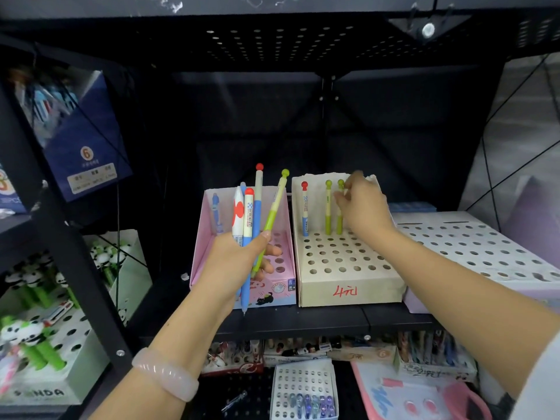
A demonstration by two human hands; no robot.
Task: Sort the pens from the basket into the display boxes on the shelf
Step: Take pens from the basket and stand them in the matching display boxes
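Head view: left hand (239,256) grips spare pens (253,213) ready for sorting; right hand (362,204) pinches a green pen (340,207), seating it in the beige box (348,286).

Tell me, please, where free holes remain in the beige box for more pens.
The beige box is crowded only in its back row, where one red-topped pen and two green pens stand and the right hand works. All rows of holes in front are free. The left hand holds a bundle of pens.
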